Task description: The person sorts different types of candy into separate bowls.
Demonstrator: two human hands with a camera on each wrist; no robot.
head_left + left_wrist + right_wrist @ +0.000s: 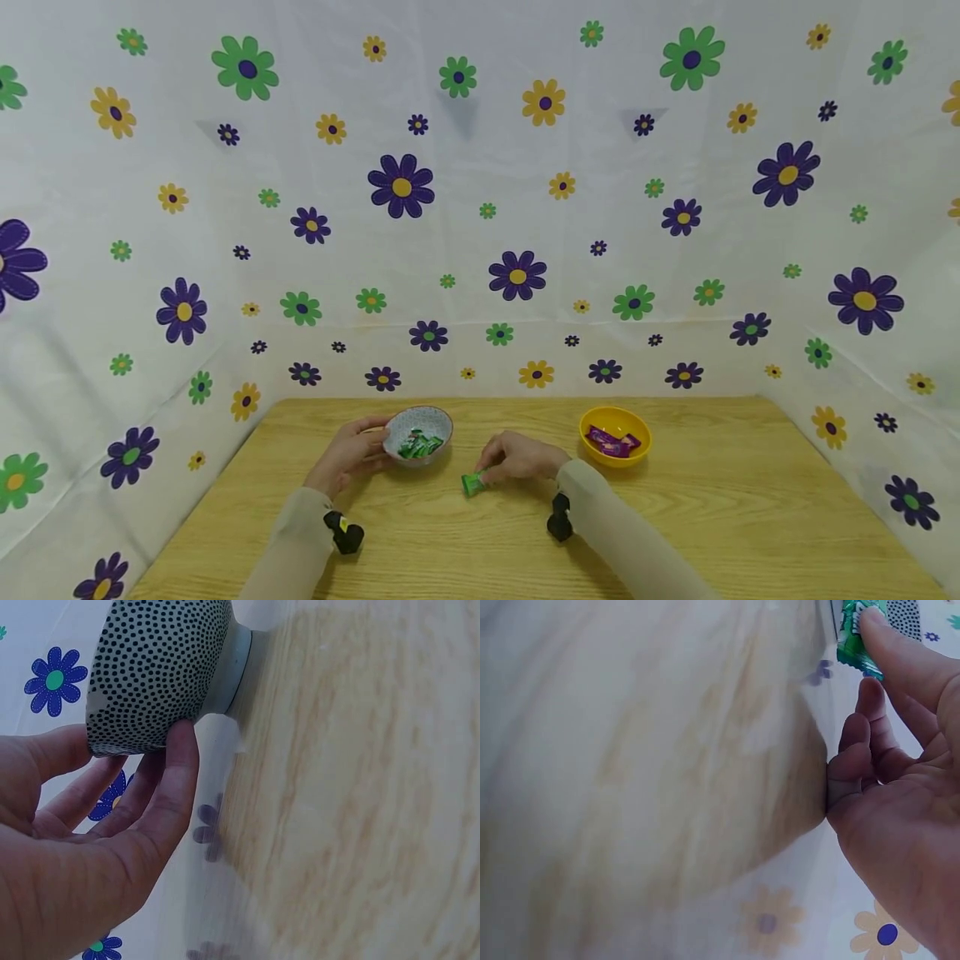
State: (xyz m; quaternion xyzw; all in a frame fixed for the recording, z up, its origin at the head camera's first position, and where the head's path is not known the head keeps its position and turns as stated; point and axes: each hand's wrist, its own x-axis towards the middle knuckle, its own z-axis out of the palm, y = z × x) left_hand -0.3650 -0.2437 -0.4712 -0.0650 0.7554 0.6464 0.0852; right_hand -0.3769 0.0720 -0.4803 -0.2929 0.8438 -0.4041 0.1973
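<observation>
My left hand [356, 454] grips the side of a white bowl with dark dots [401, 422]. In the left wrist view, its thumb is at the rim and its fingertips lie against the dotted outer wall [154, 667]. Several green-wrapped candies [420, 445] lie inside the bowl. To the right of it, my right hand [522, 457] pinches one small green-wrapped candy [472, 484] low over the table. The right wrist view shows the thumb on the shiny wrapper [853, 636], with the other fingers curled below.
A yellow bowl [587, 421] holding several purple-wrapped candies [613, 442] stands to the right, beyond my right forearm. Both bowls are on a wooden table [750, 500]. A white sheet with printed flowers [465, 233] encloses the back and sides.
</observation>
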